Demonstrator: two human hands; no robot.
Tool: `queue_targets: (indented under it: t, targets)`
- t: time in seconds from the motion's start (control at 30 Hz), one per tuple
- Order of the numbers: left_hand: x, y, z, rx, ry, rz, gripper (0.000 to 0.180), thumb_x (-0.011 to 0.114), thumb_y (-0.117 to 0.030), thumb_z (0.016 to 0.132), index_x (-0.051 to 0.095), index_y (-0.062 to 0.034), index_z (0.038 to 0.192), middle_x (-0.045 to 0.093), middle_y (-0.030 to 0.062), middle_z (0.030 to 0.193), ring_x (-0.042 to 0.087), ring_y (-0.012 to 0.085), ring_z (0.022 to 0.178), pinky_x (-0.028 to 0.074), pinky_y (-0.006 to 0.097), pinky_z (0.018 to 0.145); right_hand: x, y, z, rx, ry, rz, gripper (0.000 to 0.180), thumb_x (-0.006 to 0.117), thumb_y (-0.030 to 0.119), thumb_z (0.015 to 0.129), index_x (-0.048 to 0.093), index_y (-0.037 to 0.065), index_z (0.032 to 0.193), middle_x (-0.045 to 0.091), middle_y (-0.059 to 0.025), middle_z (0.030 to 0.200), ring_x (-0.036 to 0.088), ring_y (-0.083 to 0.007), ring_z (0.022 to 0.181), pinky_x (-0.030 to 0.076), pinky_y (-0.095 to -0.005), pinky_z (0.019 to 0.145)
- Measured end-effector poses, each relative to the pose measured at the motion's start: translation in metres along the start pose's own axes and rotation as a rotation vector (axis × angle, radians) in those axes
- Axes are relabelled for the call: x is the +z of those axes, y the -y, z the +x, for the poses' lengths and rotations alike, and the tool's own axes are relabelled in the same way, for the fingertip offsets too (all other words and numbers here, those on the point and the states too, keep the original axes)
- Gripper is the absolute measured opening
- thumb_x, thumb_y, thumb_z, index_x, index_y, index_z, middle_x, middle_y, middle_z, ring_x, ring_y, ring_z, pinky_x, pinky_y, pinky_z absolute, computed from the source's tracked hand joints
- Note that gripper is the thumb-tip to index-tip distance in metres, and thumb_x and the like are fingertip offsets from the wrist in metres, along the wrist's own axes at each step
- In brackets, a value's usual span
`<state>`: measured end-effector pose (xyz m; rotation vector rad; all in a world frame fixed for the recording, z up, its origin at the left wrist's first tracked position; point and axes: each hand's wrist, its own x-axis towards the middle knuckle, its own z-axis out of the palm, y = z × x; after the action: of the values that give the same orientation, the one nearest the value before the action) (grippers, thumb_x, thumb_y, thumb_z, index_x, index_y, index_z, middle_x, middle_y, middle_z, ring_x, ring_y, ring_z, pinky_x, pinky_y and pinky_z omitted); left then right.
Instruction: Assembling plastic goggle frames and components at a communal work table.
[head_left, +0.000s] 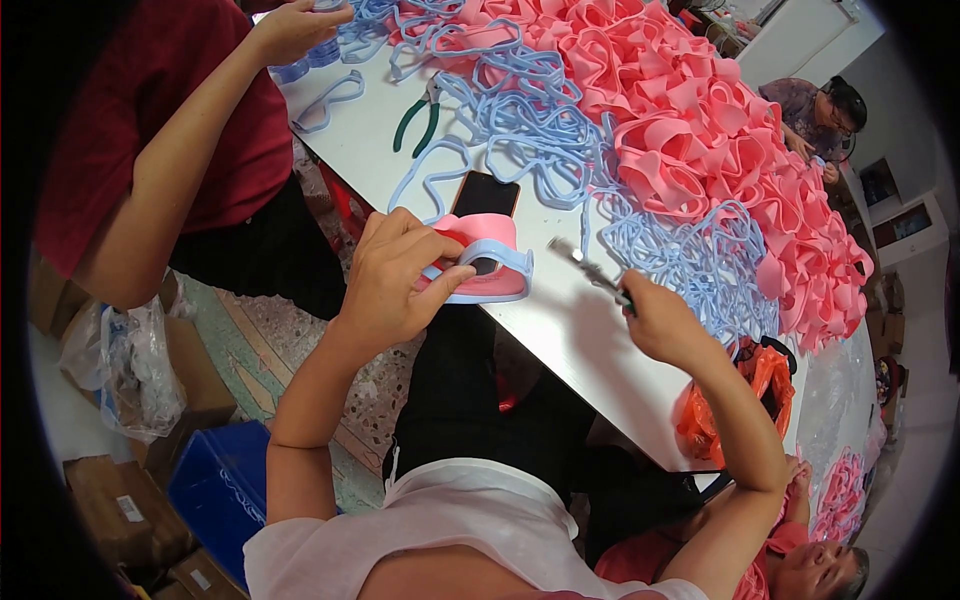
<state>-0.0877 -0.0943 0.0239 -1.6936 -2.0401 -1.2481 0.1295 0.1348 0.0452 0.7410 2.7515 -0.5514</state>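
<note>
Near the table's front edge, my left hand point(398, 268) pinches a pink band-like piece point(488, 229) between thumb and fingers. A light blue frame strip point(503, 257) runs along the pink piece, arching over its opening. My right hand point(668, 318) is closed round the dark handles of metal-jawed pliers point(592, 268). The pliers point left toward the pink piece, apart from it. Just beyond the left hand lies a dark-screened phone point(486, 195), partly covered by the pink piece.
Loose blue frames point(535, 130) spread over the white table point(575, 355) beside a large heap of pink bands point(660, 130). Green-handled pliers point(418, 118) lie farther left. A red plastic bag point(710, 420) sits at right. Other people work at left, far right and lower right. A blue bin point(215, 485) stands lower left.
</note>
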Motion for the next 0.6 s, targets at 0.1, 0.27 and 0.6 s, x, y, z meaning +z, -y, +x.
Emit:
queue_targets:
  t: [0.1, 0.27, 0.6]
  targets:
    - [0.002, -0.002, 0.003, 0.045, 0.021, 0.024, 0.017, 0.078, -0.015, 0.075, 0.067, -0.005, 0.084, 0.064, 0.0035, 0.078, 0.053, 0.0218, 0.075, 0.037, 0.036, 0.073, -0.015, 0.002, -0.013, -0.313, -0.302, 0.053, 0.034, 0.05, -0.008, 0.074, 0.053, -0.003, 0.107, 0.056, -0.0216, 0.099, 0.053, -0.0411, 0.096, 0.044, -0.0462, 0.086]
    - [0.007, -0.011, 0.009, 0.178, 0.059, 0.091, 0.018, 0.078, -0.017, 0.074, 0.066, -0.0053, 0.083, 0.063, 0.0036, 0.079, 0.053, 0.0218, 0.078, 0.037, 0.036, 0.073, -0.034, 0.017, -0.02, -0.341, -0.35, -0.237, 0.044, 0.053, -0.01, 0.071, 0.054, -0.003, 0.115, 0.052, -0.0214, 0.105, 0.049, -0.0377, 0.099, 0.042, -0.0444, 0.087]
    - [0.021, -0.023, 0.011, 0.276, 0.082, 0.154, 0.018, 0.077, -0.014, 0.073, 0.065, -0.0054, 0.084, 0.061, 0.0049, 0.078, 0.052, 0.0229, 0.075, 0.036, 0.037, 0.071, -0.051, 0.025, -0.026, -0.354, -0.505, -0.753, 0.017, 0.058, 0.01, 0.081, 0.058, 0.005, 0.097, 0.055, -0.0115, 0.089, 0.053, -0.0264, 0.087, 0.04, -0.0374, 0.072]
